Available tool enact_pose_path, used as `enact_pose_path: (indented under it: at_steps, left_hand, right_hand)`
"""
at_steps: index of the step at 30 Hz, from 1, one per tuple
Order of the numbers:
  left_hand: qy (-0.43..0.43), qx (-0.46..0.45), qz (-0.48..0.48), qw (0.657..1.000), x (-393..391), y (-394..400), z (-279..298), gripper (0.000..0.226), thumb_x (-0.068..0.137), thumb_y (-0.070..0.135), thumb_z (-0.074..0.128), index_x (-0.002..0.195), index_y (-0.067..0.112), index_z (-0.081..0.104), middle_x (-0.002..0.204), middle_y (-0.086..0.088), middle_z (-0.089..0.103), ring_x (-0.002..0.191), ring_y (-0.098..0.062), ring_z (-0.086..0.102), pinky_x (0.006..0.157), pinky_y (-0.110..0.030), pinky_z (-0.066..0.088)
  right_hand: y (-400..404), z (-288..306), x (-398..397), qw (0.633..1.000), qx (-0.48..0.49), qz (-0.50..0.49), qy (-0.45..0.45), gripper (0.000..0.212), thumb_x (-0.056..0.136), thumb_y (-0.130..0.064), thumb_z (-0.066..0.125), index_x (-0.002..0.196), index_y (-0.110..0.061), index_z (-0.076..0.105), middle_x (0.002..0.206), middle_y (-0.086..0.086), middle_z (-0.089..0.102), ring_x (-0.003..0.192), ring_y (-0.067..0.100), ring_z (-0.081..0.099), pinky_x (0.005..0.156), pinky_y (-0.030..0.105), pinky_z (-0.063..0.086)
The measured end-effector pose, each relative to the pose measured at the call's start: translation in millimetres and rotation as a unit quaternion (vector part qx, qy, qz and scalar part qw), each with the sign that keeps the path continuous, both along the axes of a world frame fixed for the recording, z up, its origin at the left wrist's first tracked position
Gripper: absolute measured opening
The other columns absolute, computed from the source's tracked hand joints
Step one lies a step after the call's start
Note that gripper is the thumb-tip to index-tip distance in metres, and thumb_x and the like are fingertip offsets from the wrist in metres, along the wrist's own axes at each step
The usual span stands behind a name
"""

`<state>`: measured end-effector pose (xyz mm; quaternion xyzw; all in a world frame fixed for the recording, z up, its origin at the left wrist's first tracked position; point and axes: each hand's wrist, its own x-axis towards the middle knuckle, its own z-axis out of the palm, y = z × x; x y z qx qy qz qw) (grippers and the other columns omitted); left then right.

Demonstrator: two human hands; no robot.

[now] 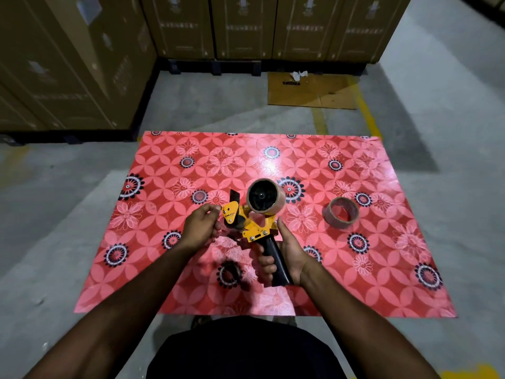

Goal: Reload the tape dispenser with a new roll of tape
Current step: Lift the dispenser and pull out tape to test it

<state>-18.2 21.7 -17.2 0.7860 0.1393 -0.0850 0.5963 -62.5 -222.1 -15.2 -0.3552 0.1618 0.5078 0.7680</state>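
A yellow and black tape dispenser (252,228) is held above the red flowered table (355,269). My right hand (287,253) grips its black handle. A brown tape roll (276,191) sits on the dispenser's black hub. My left hand (200,227) has its fingers curled at the dispenser's front end, beside the yellow guard plate; whether it pinches the tape end I cannot tell. A second, nearly spent tape roll (341,213) lies flat on the table to the right, apart from both hands.
Stacked cardboard cartons (68,64) on pallets stand to the left and behind the table. A flattened cardboard sheet (311,90) lies on the concrete floor beyond the table, near yellow floor lines (367,116).
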Motion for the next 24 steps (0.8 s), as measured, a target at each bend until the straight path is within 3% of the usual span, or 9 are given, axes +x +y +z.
enact_pose_path:
  at_steps: [4, 8, 11, 13, 15, 20, 24]
  left_hand:
    - [0.031, -0.015, -0.006, 0.999, -1.3, 4.1, -2.6, 0.025, 0.103, 0.033, 0.049, 0.099, 0.014, 0.065, 0.061, -0.002, 0.061, 0.046, -0.014, 0.052, 0.048, -0.028, 0.039]
    - [0.096, -0.04, 0.027, 0.994, -4.4, 6.8, -9.5, 0.037, 0.102, 0.035, 0.048, 0.079, 0.009, 0.06, 0.057, -0.008, 0.053, 0.045, -0.018, 0.046, 0.05, -0.031, 0.037]
    - [0.295, -0.1, 0.008, 0.95, -5.3, 8.0, -2.8, 0.045, 0.1, 0.053, 0.041, 0.088, 0.013, 0.059, 0.067, -0.01, 0.06, 0.047, -0.021, 0.058, 0.045, -0.023, 0.048]
    - [0.39, -0.146, -0.037, 0.908, -4.3, 8.5, 0.6, 0.06, 0.098, 0.061, 0.036, 0.096, 0.008, 0.064, 0.079, -0.014, 0.069, 0.056, -0.023, 0.07, 0.045, -0.025, 0.055]
    - [0.412, -0.189, -0.061, 0.889, -2.8, 4.9, 0.3, 0.062, 0.1, 0.054, 0.036, 0.101, 0.001, 0.066, 0.081, -0.017, 0.074, 0.06, -0.023, 0.073, 0.046, -0.027, 0.058]
    - [0.415, -0.267, -0.039, 0.869, -6.6, -12.5, -8.5, 0.033, 0.1, 0.022, 0.049, 0.092, -0.005, 0.065, 0.069, -0.018, 0.072, 0.053, -0.021, 0.072, 0.045, -0.026, 0.058]
    - [0.393, -0.341, 0.022, 0.854, -4.7, -25.2, -20.8, 0.027, 0.1, 0.017, 0.051, 0.093, -0.006, 0.064, 0.066, -0.017, 0.072, 0.049, -0.021, 0.07, 0.041, -0.026, 0.056]
  right_hand:
    - [6.2, 5.1, 1.4, 1.0, -0.012, 0.022, 0.01, 0.061, 0.081, -0.078, 0.05, 0.075, -0.017, 0.045, 0.055, -0.002, 0.032, 0.048, 0.015, 0.019, 0.055, 0.029, 0.015]
    - [0.0, 13.5, 4.1, 0.998, -0.039, 0.047, -0.004, 0.056, 0.08, -0.073, 0.051, 0.073, -0.017, 0.043, 0.053, -0.002, 0.031, 0.047, 0.015, 0.017, 0.055, 0.028, 0.014]
    - [-6.6, 28.4, 8.1, 0.995, -0.077, 0.067, -0.021, 0.054, 0.083, -0.07, 0.045, 0.07, -0.018, 0.043, 0.05, -0.003, 0.031, 0.047, 0.015, 0.013, 0.053, 0.027, 0.014]
    - [-12.5, 34.5, 14.8, 0.987, -0.12, 0.098, -0.039, 0.054, 0.081, -0.071, 0.044, 0.068, -0.018, 0.043, 0.049, -0.003, 0.031, 0.042, 0.013, 0.018, 0.052, 0.026, 0.014]
    - [-18.9, 35.5, 24.2, 0.972, -0.176, 0.145, -0.062, 0.056, 0.078, -0.074, 0.047, 0.067, -0.019, 0.046, 0.051, -0.003, 0.03, 0.04, 0.013, 0.024, 0.051, 0.026, 0.018]
    - [-28.1, 46.5, 46.4, 0.926, -0.269, 0.251, -0.084, 0.057, 0.076, -0.077, 0.048, 0.065, -0.021, 0.048, 0.051, -0.004, 0.032, 0.038, 0.013, 0.027, 0.049, 0.022, 0.024]
    - [-39.5, 52.8, 58.9, 0.913, -0.29, 0.276, -0.075, 0.057, 0.072, -0.077, 0.05, 0.063, -0.021, 0.049, 0.052, -0.004, 0.03, 0.038, 0.012, 0.025, 0.051, 0.021, 0.023]
